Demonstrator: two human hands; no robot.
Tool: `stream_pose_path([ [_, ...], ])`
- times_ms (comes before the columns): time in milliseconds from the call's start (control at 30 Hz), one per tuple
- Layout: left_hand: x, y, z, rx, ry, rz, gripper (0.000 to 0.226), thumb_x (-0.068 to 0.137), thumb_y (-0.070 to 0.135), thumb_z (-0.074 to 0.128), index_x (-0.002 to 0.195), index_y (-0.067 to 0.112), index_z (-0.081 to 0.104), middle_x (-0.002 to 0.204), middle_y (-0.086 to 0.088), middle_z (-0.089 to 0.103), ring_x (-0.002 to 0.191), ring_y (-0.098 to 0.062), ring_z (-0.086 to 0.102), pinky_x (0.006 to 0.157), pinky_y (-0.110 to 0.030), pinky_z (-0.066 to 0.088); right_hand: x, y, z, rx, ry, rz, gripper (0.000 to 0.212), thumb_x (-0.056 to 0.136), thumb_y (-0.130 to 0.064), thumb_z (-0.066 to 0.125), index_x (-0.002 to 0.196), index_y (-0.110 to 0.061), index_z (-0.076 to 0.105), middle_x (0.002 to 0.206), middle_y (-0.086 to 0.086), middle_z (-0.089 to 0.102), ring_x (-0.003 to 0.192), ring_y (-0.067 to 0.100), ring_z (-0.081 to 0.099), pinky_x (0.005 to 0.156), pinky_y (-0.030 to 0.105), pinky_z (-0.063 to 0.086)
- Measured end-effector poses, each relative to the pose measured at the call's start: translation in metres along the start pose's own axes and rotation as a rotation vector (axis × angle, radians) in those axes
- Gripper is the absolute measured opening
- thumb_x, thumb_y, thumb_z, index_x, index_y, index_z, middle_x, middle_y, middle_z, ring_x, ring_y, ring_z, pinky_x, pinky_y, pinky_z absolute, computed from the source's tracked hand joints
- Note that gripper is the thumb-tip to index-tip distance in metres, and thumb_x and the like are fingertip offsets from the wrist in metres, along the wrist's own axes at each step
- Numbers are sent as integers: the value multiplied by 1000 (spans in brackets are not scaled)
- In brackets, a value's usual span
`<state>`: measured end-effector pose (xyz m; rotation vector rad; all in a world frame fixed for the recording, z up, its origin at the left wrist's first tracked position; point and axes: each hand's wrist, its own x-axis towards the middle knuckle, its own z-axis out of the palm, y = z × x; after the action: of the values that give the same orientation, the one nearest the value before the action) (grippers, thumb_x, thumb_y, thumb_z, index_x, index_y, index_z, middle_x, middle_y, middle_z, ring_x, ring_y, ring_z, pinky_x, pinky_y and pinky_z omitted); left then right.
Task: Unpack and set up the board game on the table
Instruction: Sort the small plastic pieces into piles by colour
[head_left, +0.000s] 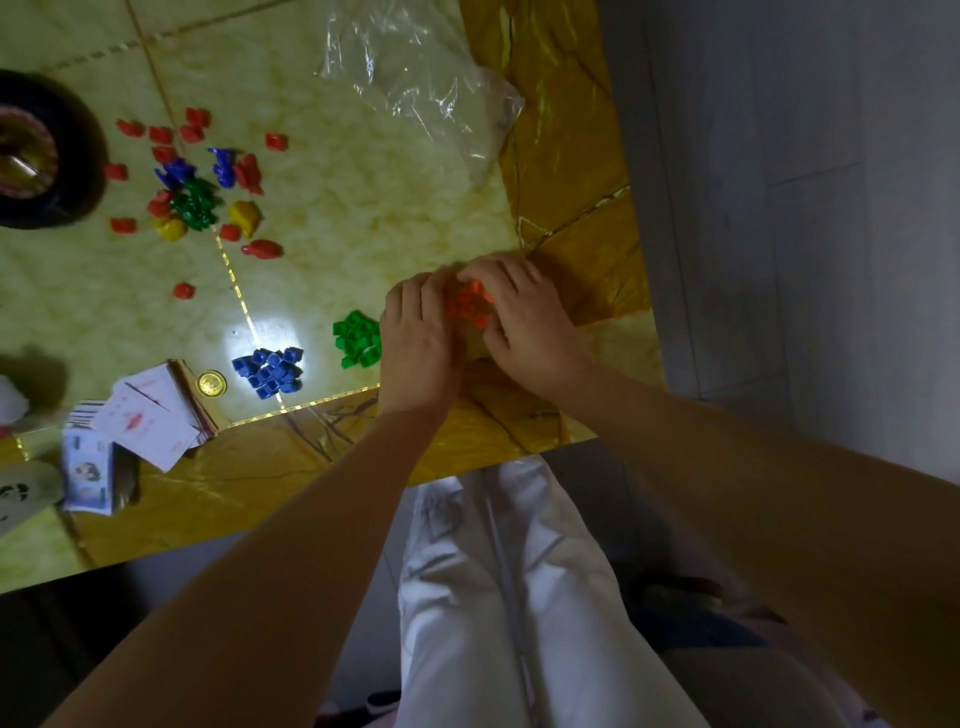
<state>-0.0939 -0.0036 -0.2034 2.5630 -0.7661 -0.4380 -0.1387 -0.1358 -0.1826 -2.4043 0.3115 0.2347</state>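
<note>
Left hand (415, 332): palm down, fingers nearly straight and close together, pressed against the left side of the orange pieces (467, 304).
Right hand (530, 317): curled over the far and right side of the same heap, thumb tucked in at the near side, cupping it.
Orange pieces: small heap on the table (363, 234) between the two hands, partly hidden by fingers.
Green pieces (358, 340): heap just left of the left hand; touching it or not, cannot tell.
Blue pieces (270, 371): heap further left, apart from the green.
Coin (211, 383): gold, flat on the table, just left of the blue heap.
Cards (150, 421): loose white stack, left of the coin.
Banknotes (88, 475): bundle beside the cards, well left of both hands.
Scattered figures (192, 202): red, blue, green and yellow, spread out beyond the hands and to their left.
Plastic bag (421, 88): clear, crumpled, lying straight beyond the hands.
Black ring (78, 156): at the far left edge; what it is, cannot tell.
</note>
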Motion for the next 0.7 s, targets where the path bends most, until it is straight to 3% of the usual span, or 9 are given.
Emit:
stream_pose_path([
  [100,-2,-1,-12,10,6,-60,57,72,5,60,128,-4,49,117,-23,52,105,-36,45,93,-40,36,-3,4,-6,-17,45,50,52,69,-3,54,120,-12,54,125,8,50,112,27,50,87,38,46],
  [200,-5,1,-23,-53,24,-159,56,69,2,55,123,-7,49,116,-26,47,101,-38,47,91,-41,41,-9,8,-10,27,48,218,55,74,-6,61,127,-11,47,128,10,40,109,27,53,75,30,46],
  [300,-7,5,-24,-140,-25,-241,59,70,-7,59,127,-8,45,122,-26,40,98,-37,51,83,-25,38,-13,5,-7,40,-39,348,61,79,-11,64,135,-11,39,131,11,34,96,28,57,69,29,41],
  [367,-5,9,-20,-176,-67,-295,60,72,-6,61,130,-5,44,125,-24,38,95,-37,53,77,-24,37,-12,-4,1,85,-70,398,64,78,-11,66,135,-11,38,132,12,34,103,28,54,72,31,42],
  [500,-1,16,-15,-240,-116,-313,53,81,0,62,131,-2,46,125,-21,40,93,-37,56,80,-34,45,-2,-17,12,203,-49,410,58,74,-2,62,129,-8,45,128,13,42,113,29,50,87,34,41],
  [700,-3,7,-20,-235,-100,-336,54,79,-2,60,131,1,48,125,-19,40,94,-34,55,73,-19,34,5,-11,7,181,-70,373,56,77,-3,64,129,-14,48,126,11,44,104,29,58,88,41,48],
])
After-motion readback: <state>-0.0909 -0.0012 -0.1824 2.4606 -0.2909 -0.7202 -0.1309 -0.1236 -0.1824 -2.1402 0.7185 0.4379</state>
